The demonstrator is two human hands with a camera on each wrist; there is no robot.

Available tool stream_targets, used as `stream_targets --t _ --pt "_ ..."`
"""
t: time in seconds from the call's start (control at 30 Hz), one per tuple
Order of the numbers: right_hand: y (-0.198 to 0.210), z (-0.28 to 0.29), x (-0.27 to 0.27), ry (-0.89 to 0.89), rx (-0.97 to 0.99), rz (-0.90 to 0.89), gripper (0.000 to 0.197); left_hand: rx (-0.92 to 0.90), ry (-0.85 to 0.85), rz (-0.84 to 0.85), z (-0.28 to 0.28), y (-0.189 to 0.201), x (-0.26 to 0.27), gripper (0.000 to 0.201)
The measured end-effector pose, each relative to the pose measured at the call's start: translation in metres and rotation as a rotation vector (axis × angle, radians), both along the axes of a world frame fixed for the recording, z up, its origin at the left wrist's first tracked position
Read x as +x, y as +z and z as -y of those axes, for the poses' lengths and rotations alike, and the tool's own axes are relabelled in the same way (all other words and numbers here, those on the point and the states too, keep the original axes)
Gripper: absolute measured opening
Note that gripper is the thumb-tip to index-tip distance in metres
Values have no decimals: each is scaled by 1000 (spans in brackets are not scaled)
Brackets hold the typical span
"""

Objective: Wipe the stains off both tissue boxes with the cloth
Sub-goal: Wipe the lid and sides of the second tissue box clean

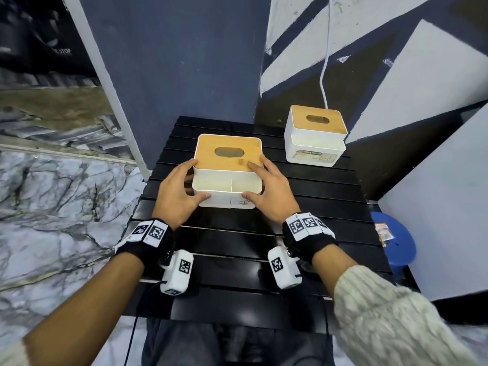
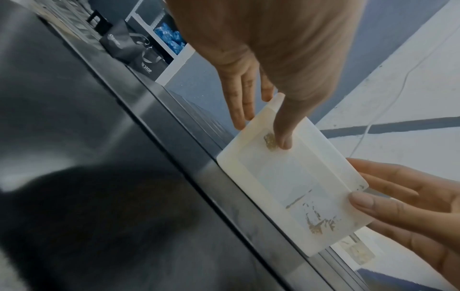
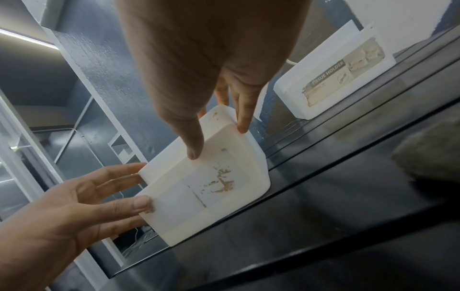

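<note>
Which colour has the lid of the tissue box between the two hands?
Light wooden brown, on a white body; the lid shows best in the head view.

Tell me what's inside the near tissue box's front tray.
The near tissue box: its front tray shows two bare compartments split by a divider. Under the wooden lid, contents are hidden.

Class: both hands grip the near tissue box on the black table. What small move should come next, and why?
Probably let the right hand go and find a cloth: the left hand can steady the near box, brown marks remain on its front, and no cloth is in view.
</note>
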State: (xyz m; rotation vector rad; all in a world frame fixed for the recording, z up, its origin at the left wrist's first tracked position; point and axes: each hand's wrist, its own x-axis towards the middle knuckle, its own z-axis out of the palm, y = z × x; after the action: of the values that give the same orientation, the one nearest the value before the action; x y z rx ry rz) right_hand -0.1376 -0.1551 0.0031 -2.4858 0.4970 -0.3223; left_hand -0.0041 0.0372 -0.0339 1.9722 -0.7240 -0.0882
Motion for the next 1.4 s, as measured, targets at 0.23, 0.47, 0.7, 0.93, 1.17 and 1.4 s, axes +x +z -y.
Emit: stream_targets --t 0.23,0.47,0.7,0.93,1.17,1.4 --pt "-2 13 40 -33 -1 58 68 23 65 17 16 5 39 80" --pt "4 21 82 -21 16 -3 67 41 103 18 29 10 78 74" --pt "6 33 118 -18 -1 -43 68 127 112 35 41 22 112 73" --pt "5 49 147 -25 23 -18 69 140 107 -19 52 34 137 68" --pt "1 62 175 -35 74 5 70 191 112 -22 60 43 161 63" --pt "-4 69 190 -30 91 32 69 158 116 -64 63 44 172 62"
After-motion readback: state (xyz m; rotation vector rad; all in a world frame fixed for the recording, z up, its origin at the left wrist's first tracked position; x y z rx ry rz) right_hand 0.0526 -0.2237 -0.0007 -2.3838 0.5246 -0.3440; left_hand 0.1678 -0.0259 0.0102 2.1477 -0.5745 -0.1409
